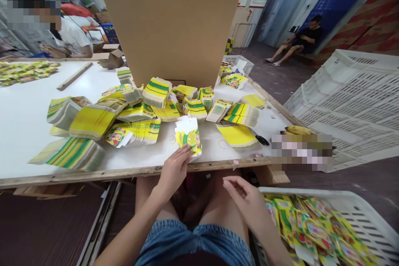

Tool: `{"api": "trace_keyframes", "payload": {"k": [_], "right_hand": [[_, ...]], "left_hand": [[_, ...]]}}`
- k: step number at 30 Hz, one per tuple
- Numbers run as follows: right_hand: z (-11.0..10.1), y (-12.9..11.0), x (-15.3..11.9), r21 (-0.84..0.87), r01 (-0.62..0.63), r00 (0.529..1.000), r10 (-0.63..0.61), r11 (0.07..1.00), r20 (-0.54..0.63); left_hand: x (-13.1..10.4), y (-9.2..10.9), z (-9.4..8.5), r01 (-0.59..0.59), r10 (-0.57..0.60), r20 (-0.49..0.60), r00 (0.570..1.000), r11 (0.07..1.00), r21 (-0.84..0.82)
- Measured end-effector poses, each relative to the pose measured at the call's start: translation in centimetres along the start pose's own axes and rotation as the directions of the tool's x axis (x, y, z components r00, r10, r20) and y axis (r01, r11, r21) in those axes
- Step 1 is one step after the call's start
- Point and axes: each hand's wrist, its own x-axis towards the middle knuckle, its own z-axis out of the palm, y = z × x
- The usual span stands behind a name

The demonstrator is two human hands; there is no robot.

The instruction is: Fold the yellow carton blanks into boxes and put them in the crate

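Note:
My left hand (175, 170) lies with its fingers stretched over a small pile of yellow, green and white printed packets (190, 135) near the table's front edge. My right hand (246, 199) is in front of that edge, above my right thigh, its fingers loosely bent and apart with nothing visible in them. Around the pile stand several bundles of the same packets, such as a fanned bundle (145, 131) to the left and a bundle (241, 114) to the right. A flat yellow packet (237, 135) lies by a black-handled tool (261, 139).
A white basket (352, 199) full of packets stands at my lower right. Stacked white crates (343, 91) rise beyond the table's right edge, near some bananas (297, 130). A tall cardboard sheet (171, 20) blocks the view ahead. One person (73, 37) works at far left; another (307, 39) sits behind right.

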Motion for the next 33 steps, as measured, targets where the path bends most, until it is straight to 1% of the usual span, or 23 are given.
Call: {"api": "trace_keyframes", "payload": {"k": [2, 4, 7, 9, 11, 13, 15, 16, 17, 18, 19, 20, 21, 22, 23, 24, 25, 26, 27, 28, 29, 31, 33], "right_hand": [[1.8, -1.3, 0.6, 0.134, -0.009, 1.0, 0.006, 0.991, 0.023], [3.0, -1.9, 1.1, 0.276, -0.036, 0.999, 0.03, 0.961, 0.026], [4.0, -1.7, 1.3, 0.497, -0.087, 0.995, 0.102, 0.863, -0.002], [4.2, -1.1, 1.1, 0.592, -0.118, 0.987, 0.159, 0.797, -0.018], [4.3, -0.6, 0.8, 0.634, -0.142, 0.979, 0.201, 0.76, -0.021], [4.1, -0.4, 0.5, 0.648, -0.16, 0.974, 0.226, 0.745, -0.019], [3.9, -0.3, 0.2, 0.639, -0.162, 0.97, 0.242, 0.752, -0.039], [3.7, -0.3, 0.1, 0.625, -0.158, 0.967, 0.247, 0.765, -0.058], [3.6, -0.3, 0.0, 0.605, -0.152, 0.965, 0.249, 0.781, -0.079], [3.4, -0.3, -0.1, 0.585, -0.143, 0.964, 0.247, 0.799, -0.102], [3.3, -0.3, -0.2, 0.566, -0.133, 0.963, 0.24, 0.814, -0.12], [3.3, -0.3, -0.3, 0.555, -0.121, 0.965, 0.229, 0.823, -0.129], [3.3, -0.4, -0.4, 0.555, -0.114, 0.968, 0.217, 0.824, -0.123], [3.5, -0.4, -0.6, 0.567, -0.111, 0.974, 0.204, 0.816, -0.103], [3.8, -0.4, -0.7, 0.587, -0.116, 0.979, 0.191, 0.801, -0.068], [4.1, -0.4, -0.9, 0.612, -0.133, 0.983, 0.181, 0.779, -0.017], [4.5, -0.4, -1.1, 0.638, -0.159, 0.984, 0.171, 0.754, 0.043], [4.9, -0.4, -1.2, 0.662, -0.184, 0.982, 0.162, 0.727, 0.095], [5.2, -0.5, -1.3, 0.682, -0.203, 0.979, 0.155, 0.703, 0.132], [5.5, -0.5, -1.4, 0.698, -0.214, 0.977, 0.151, 0.684, 0.152], [5.8, -0.5, -1.4, 0.708, -0.219, 0.976, 0.15, 0.671, 0.16], [6.0, -0.6, -1.5, 0.718, -0.218, 0.976, 0.151, 0.661, 0.157], [6.1, -0.6, -1.5, 0.714, -0.224, 0.975, 0.154, 0.663, 0.162]], "left_hand": [[-0.9, 0.7, -0.5, -0.037, 0.035, -0.034, 0.999, 0.998, -0.042], [-2.1, 1.5, -0.7, -0.123, 0.119, -0.058, 0.991, 0.99, -0.071], [-4.0, 2.6, -0.5, -0.279, 0.282, 0.006, 0.959, 0.952, -0.122], [-4.9, 3.1, -0.1, -0.311, 0.326, 0.07, 0.943, 0.935, -0.174], [-5.3, 3.3, 0.4, -0.309, 0.336, 0.113, 0.935, 0.929, -0.205], [-5.4, 3.2, 0.9, -0.35, 0.38, 0.124, 0.917, 0.912, -0.213], [-5.3, 3.0, 1.2, -0.424, 0.456, 0.131, 0.88, 0.88, -0.213], [-5.3, 3.1, 1.3, -0.442, 0.474, 0.133, 0.871, 0.872, -0.213], [-5.4, 3.1, 1.4, -0.432, 0.464, 0.129, 0.876, 0.875, -0.216], [-5.4, 3.3, 1.4, -0.388, 0.42, 0.109, 0.901, 0.893, -0.228], [-5.4, 3.5, 1.3, -0.304, 0.333, 0.076, 0.94, 0.917, -0.256], [-5.4, 3.7, 1.2, -0.194, 0.214, 0.03, 0.976, 0.929, -0.315], [-5.3, 4.0, 1.1, -0.068, 0.073, -0.003, 0.997, 0.911, -0.408], [-5.2, 4.2, 1.0, 0.058, -0.07, -0.004, 0.998, 0.851, -0.522], [-5.0, 4.4, 1.0, 0.174, -0.196, 0.036, 0.98, 0.751, -0.638], [-4.8, 4.6, 0.9, 0.28, -0.292, 0.115, 0.949, 0.622, -0.731], [-4.5, 4.7, 0.8, 0.375, -0.349, 0.219, 0.911, 0.483, -0.791], [-4.4, 4.8, 0.7, 0.453, -0.367, 0.325, 0.872, 0.35, -0.82], [-4.3, 4.8, 0.7, 0.513, -0.354, 0.419, 0.836, 0.235, -0.825], [-4.2, 4.8, 0.6, 0.553, -0.322, 0.491, 0.809, 0.138, -0.822], [-4.2, 4.7, 0.5, 0.574, -0.279, 0.538, 0.796, 0.064, -0.816], [-4.4, 4.6, 0.5, 0.577, -0.207, 0.566, 0.798, -0.008, -0.817], [-4.7, 4.4, 0.5, 0.568, -0.188, 0.559, 0.808, -0.009, -0.823]]}}
